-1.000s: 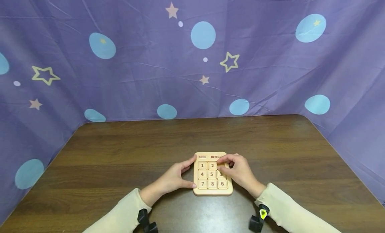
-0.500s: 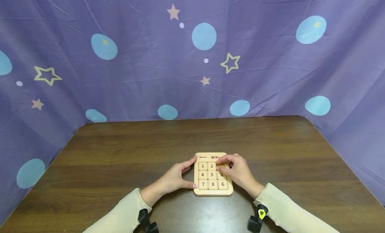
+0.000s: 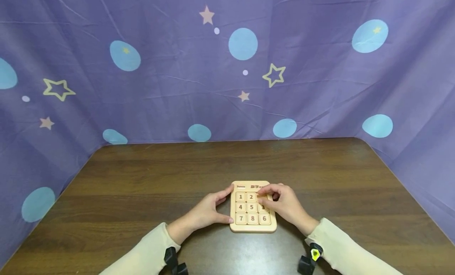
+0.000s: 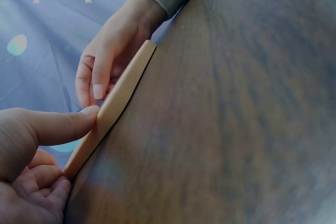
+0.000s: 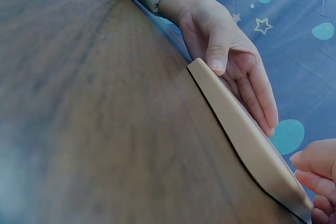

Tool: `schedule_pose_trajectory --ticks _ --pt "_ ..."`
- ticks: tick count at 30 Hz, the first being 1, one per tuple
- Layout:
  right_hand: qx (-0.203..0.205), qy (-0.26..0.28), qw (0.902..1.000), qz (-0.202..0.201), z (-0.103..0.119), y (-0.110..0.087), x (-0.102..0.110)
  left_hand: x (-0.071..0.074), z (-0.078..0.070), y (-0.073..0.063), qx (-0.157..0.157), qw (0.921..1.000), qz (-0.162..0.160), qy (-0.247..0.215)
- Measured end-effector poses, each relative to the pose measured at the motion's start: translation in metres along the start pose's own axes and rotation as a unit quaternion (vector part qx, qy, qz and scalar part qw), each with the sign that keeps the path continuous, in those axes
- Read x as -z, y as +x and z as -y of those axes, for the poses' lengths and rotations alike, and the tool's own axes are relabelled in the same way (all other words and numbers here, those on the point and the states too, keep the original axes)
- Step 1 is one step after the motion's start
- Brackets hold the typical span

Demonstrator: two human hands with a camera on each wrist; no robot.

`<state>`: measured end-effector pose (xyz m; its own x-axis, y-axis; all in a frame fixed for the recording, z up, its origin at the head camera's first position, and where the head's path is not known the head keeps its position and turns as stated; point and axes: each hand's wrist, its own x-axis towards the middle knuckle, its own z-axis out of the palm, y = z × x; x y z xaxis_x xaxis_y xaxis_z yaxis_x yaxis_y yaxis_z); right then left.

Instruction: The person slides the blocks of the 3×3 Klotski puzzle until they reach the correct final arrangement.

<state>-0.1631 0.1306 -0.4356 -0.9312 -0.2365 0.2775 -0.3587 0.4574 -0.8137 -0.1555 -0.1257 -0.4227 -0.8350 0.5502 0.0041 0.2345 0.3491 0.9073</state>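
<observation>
A pale wooden number slide puzzle [image 3: 253, 228] lies flat on the table, its tiles in three rows: 1 and 2, then 4, 5 and 3, then 7, 8 and 6. My left hand [image 3: 204, 210] touches the puzzle's left edge, index finger near the top corner and thumb near the bottom one. Over the upper right part, my right hand [image 3: 287, 204] has its thumb at the 3 tile [image 3: 263, 207] and its index finger beside the 2 tile [image 3: 251, 197]. These fingers cover the top right spot. Both wrist views show the puzzle's side edge [image 4: 118, 98] and hide its tiles.
The brown wooden table [image 3: 160, 168] stretches out around the puzzle. A purple curtain [image 3: 170, 105] with blue dots and stars hangs behind it and at both sides. Black camera mounts [image 3: 170, 257] sit on both wrists.
The head view has shifted very slightly. Both hands keep nearly the same places on the puzzle, and no tile has visibly moved.
</observation>
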Motion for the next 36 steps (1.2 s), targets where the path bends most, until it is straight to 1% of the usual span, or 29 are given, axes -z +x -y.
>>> schedule_pose_trajectory --ticks 6,14,19,22,26,31,36 --pt "0.009 0.029 0.9994 0.020 -0.005 -0.005 0.008 0.000 -0.002 0.000 -0.012 0.9999 0.005 -0.003" --pt "-0.011 0.065 0.9970 0.040 -0.012 -0.013 0.012 0.000 -0.001 -0.001 -0.010 0.9999 0.008 -0.009" --pt "0.006 0.077 0.9951 0.061 -0.011 -0.016 0.018 0.000 -0.001 0.000 -0.016 0.9998 0.008 -0.008" --pt "0.021 0.077 0.9943 0.070 -0.010 -0.016 0.021 0.000 -0.001 0.001 -0.019 0.9998 0.008 -0.002" --pt "0.033 0.061 0.9943 0.081 -0.011 -0.015 0.023 0.000 -0.002 0.001 -0.021 0.9998 0.005 0.000" --pt "0.038 0.046 0.9937 0.095 -0.013 -0.014 0.024 0.000 -0.002 0.001 -0.014 0.9999 0.006 -0.002" --pt "0.039 0.050 0.9928 0.102 -0.013 -0.014 0.024 0.000 -0.002 0.000 -0.006 0.9999 0.007 -0.007"
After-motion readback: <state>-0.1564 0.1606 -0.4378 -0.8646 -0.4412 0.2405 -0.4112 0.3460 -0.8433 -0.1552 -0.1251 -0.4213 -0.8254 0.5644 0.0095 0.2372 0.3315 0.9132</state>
